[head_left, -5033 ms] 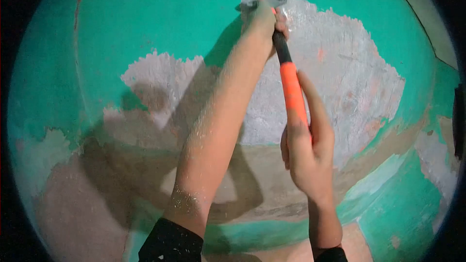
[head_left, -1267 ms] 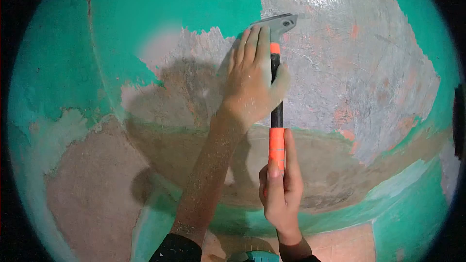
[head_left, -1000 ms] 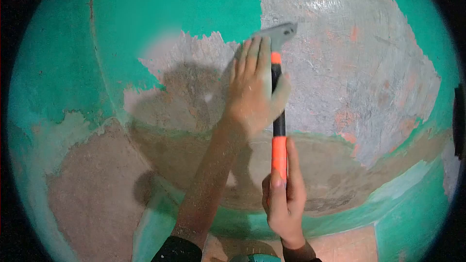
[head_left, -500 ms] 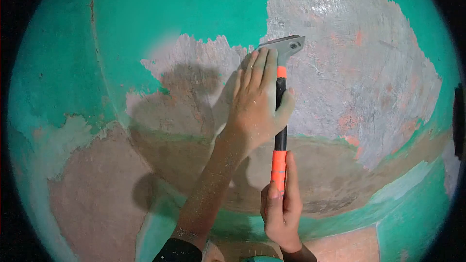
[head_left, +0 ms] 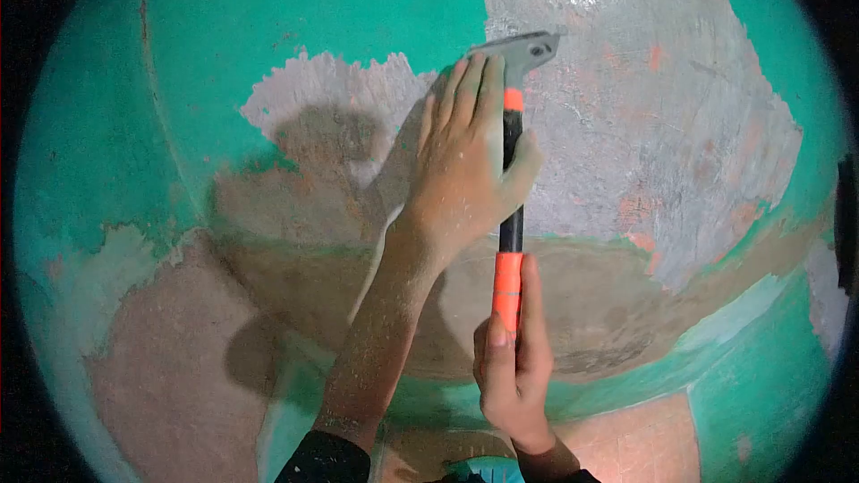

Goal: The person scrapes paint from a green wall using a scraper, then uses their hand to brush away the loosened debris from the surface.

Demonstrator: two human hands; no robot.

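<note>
A long-handled scraper point(head_left: 511, 139) with an orange and black handle and a grey head lies against the wall point(head_left: 340, 9), its head near the boundary between green paint and a bare grey patch point(head_left: 608, 107). My right hand point(head_left: 516, 371) is wrapped round the orange lower end of the handle, one finger stretched along it. My left hand point(head_left: 465, 143) presses on the head and upper handle, its fingers extended and close together over the head's left part, its thumb across the black shaft. Pale dust covers the left hand and forearm.
A brown band point(head_left: 573, 313) runs across the wall below the grey patch. A brownish bare area point(head_left: 170, 367) is at lower left, and a thin crack runs down the upper left. Shadows of arms and head fall left of the hands. A dark object point(head_left: 846, 224) stands at the right edge.
Both hands and the scraper have moved upward and slightly left in the view. The wall has also shifted a little up and left. Both hands keep their places on the tool.
</note>
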